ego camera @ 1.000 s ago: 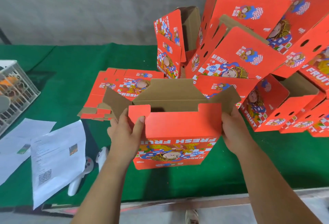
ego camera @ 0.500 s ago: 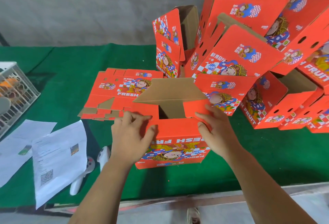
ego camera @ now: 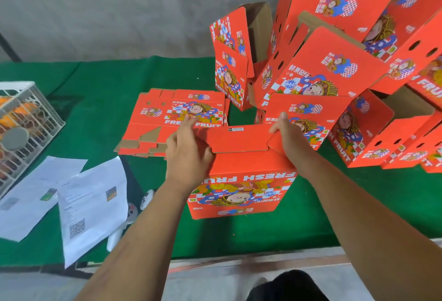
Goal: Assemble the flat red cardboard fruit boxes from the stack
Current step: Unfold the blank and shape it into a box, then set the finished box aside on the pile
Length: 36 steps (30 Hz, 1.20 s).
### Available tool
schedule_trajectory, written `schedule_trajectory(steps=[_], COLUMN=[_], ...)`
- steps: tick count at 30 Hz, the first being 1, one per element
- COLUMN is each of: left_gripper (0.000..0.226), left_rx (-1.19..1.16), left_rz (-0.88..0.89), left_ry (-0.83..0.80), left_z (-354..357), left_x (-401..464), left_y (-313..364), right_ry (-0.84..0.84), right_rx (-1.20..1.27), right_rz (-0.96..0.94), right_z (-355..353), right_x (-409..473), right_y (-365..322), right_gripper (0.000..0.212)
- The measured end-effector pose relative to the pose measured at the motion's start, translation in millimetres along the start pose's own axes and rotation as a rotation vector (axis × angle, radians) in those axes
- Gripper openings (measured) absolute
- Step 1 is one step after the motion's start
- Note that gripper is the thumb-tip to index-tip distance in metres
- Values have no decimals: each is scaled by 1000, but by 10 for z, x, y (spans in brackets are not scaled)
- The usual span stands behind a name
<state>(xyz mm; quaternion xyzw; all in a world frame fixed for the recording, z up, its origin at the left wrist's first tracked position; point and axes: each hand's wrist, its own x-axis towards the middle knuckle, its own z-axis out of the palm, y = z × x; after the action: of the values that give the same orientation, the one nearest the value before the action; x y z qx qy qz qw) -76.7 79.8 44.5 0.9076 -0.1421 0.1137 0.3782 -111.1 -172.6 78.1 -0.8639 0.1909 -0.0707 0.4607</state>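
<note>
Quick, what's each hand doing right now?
Left hand: open, fingers pressing the flaps of the red box down.
Right hand: open, pressing the flaps on the other side.

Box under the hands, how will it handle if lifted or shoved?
Box looks like thin corrugated card, so probably light. Standing tall and likely empty, it may tip if shoved high. Flaps under left hand and right hand may spring open.

White crate (ego camera: 35, 99), printed papers (ego camera: 93, 207) and white controllers (ego camera: 130, 214) on green cloth (ego camera: 107, 80)
</note>
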Motion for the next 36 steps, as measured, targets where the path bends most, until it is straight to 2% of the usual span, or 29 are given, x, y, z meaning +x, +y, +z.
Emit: schedule_trajectory(steps=[1,3,4,6,7,9,11,13,16,23,28,30,34,36], left_gripper=[83,79,74,71,70,70,84,100,111,109,130,125,98,89], left_rx=[-16,52,70,67,105,239,268,190,115,59,-195,-231,-113,-213], left_rz=[16,62,67,45,34,-4,-135,-237,-250,-202,-406,-460,-490,-480], left_ry=[-34,-115,-153,-196,-196,-173,-201,-240,-223,-127,-46,-81,-159,-150], left_z=[-14,-18,-21,-23,-10,48,83,106,114,170,194,200,192,179], left_x=[-8,-19,-21,-17,-11,4,8,26,50,26,87,104,73,25], left_y=[-17,-24,-22,-1,2,-6,4,-2,-21,-116,-162,-174,-200,-176], right_ry=[-7,20,21,5,1,-4,2,10,40,104,-96,-86,54,65], right_rx=[-70,-188,-210,-199,-218,-266,-310,-358,-453,-510,-341,-364,-551,-580], right_rz=[-2,-23,-32,-47,-54,-66,-70,-52,-44,-66,-42,-17,9,10], right_z=[9,54,58,57,60,81,109,143,182,298,149,136,274,281], right_x=[13,6,-15,-32,-21,6,19,21,43,21,64,71,2,-17], right_y=[52,180,209,248,260,292,311,315,315,390,399,385,343,348], right_gripper=[63,52,58,85,91,90,89,88,87,84,108,112,108,108])
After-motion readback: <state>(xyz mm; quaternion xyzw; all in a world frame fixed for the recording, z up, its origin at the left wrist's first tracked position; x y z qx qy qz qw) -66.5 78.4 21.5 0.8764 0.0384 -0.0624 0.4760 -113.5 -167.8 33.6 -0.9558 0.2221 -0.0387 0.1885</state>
